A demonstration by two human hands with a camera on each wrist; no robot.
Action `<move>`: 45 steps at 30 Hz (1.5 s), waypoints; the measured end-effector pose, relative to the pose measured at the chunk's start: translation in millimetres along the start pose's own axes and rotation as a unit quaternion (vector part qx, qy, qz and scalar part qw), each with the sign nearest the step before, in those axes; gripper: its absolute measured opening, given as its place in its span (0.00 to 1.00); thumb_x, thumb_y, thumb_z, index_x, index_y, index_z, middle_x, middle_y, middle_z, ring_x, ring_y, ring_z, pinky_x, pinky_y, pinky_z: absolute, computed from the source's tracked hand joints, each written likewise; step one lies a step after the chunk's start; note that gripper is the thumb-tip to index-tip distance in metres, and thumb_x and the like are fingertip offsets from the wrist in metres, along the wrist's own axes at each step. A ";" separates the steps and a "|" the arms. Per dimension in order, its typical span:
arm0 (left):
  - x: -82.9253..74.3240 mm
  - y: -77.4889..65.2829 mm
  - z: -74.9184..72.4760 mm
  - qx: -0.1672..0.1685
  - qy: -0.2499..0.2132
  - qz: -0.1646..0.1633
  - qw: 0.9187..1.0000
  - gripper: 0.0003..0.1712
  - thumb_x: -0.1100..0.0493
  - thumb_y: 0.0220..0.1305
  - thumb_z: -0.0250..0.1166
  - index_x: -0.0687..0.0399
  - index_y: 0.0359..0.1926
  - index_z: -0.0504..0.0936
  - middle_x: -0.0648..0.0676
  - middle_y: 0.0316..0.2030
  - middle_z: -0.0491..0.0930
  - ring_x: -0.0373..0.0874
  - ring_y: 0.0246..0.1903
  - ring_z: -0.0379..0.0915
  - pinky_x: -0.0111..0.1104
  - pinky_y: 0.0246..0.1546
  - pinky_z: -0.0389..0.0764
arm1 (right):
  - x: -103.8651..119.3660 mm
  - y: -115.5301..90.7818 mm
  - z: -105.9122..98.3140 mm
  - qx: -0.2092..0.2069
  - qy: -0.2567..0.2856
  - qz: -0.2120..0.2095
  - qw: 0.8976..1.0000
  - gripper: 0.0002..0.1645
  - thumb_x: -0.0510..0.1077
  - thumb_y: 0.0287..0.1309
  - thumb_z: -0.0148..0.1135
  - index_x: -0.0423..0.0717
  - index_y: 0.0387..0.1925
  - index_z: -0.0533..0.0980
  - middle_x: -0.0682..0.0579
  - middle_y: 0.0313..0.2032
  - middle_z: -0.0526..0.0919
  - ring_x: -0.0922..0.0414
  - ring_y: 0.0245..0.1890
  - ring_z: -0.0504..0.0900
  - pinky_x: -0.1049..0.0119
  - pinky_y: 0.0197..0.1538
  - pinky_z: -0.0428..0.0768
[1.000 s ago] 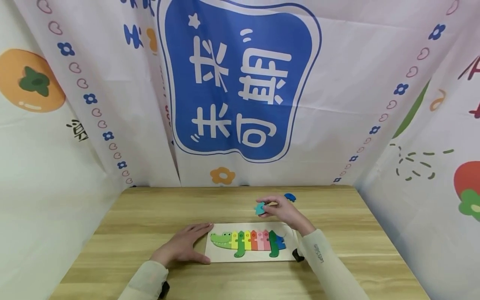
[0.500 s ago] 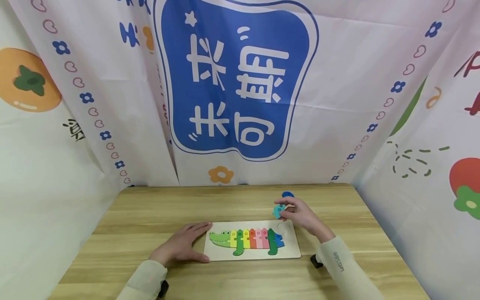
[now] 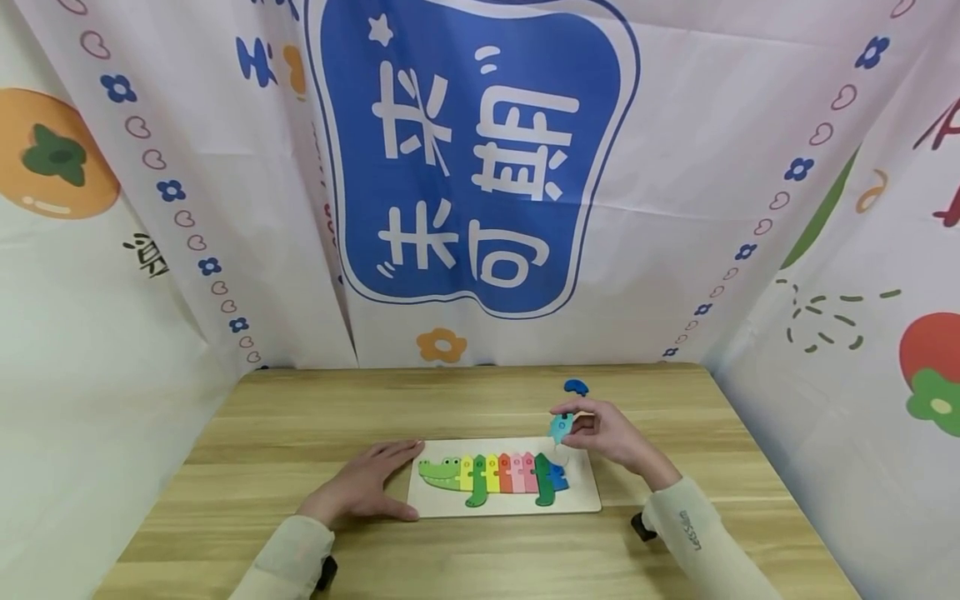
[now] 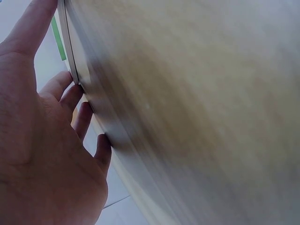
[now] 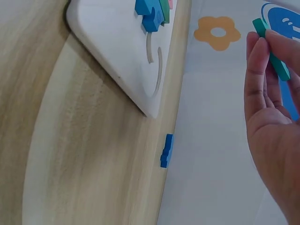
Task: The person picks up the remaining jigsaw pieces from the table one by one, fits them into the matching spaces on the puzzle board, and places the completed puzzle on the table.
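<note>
A crocodile puzzle board (image 3: 495,506) lies on the table, filled with coloured pieces from the green head to a blue piece (image 3: 558,477) behind the rear leg. A curved tail outline is bare on its right part. My right hand (image 3: 611,435) pinches a teal puzzle piece (image 3: 560,427) between thumb and fingers, above the board's upper right corner. In the right wrist view the teal piece (image 5: 272,50) shows edge-on. My left hand (image 3: 367,483) rests at the board's left edge, thumb and fingers spread, with fingertips (image 4: 75,89) against the edge in the left wrist view.
A dark blue puzzle piece (image 3: 576,387) lies on the wooden table (image 3: 480,567) behind the right hand, near the back edge. A printed cloth wall (image 3: 675,275) rises behind the table, with more cloth on both sides.
My right hand has moved right with the teal piece, then slightly down toward the board's right end. The left hand keeps its place at the board's edge.
</note>
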State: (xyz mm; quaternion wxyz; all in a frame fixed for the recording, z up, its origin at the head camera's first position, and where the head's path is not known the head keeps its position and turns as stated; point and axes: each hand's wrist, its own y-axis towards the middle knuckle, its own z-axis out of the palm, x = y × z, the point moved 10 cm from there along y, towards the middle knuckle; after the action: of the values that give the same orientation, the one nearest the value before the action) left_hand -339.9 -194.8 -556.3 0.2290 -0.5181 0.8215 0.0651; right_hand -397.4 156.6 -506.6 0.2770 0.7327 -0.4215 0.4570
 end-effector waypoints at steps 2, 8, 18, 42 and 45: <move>-1.0 -0.5 0.4 -0.004 0.005 0.006 1.000 0.64 0.25 0.49 0.75 0.44 0.81 0.60 0.55 0.79 0.61 0.66 0.76 0.54 0.69 0.70 0.59 | 0.9 0.2 0.2 -0.001 0.002 0.001 1.000 0.28 0.35 0.63 0.71 0.40 0.65 0.77 0.41 0.56 0.80 0.49 0.44 0.82 0.69 0.45 0.86; -0.7 -0.4 1.2 -0.010 0.009 0.008 1.000 0.64 0.25 0.48 0.75 0.43 0.80 0.61 0.55 0.78 0.62 0.66 0.75 0.56 0.69 0.69 0.60 | -1.7 -0.4 2.5 0.004 0.012 0.009 1.000 0.30 0.37 0.62 0.72 0.39 0.65 0.76 0.41 0.60 0.79 0.49 0.43 0.84 0.67 0.46 0.87; 2.9 1.7 2.8 0.003 0.009 -0.004 1.000 0.65 0.23 0.48 0.74 0.43 0.81 0.60 0.53 0.80 0.59 0.65 0.77 0.53 0.67 0.71 0.58 | -12.8 -7.4 5.1 0.013 0.023 0.030 0.999 0.30 0.39 0.60 0.75 0.37 0.62 0.77 0.40 0.57 0.79 0.52 0.41 0.86 0.66 0.45 0.86; 2.3 1.0 2.6 0.009 0.006 -0.009 1.000 0.64 0.24 0.49 0.74 0.41 0.81 0.60 0.52 0.80 0.59 0.63 0.77 0.53 0.67 0.71 0.58 | -52.9 -21.7 9.7 0.057 -0.033 0.064 0.996 0.20 0.36 0.55 0.78 0.43 0.51 0.84 0.46 0.40 0.83 0.57 0.32 0.79 0.70 0.34 0.80; 1.8 0.7 2.1 0.009 0.006 -0.008 1.000 0.64 0.24 0.49 0.74 0.41 0.81 0.60 0.52 0.80 0.59 0.64 0.77 0.53 0.67 0.71 0.58 | -53.6 -21.5 11.2 0.064 -0.035 0.064 0.995 0.20 0.36 0.56 0.77 0.43 0.51 0.84 0.47 0.38 0.83 0.57 0.32 0.80 0.70 0.34 0.80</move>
State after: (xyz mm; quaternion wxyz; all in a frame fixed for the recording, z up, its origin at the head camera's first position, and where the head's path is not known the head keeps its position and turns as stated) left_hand -340.5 -195.2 -559.1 0.2295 -0.5231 0.8191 0.0528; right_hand -386.0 177.8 -560.3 0.1844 0.7361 -0.4470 0.4738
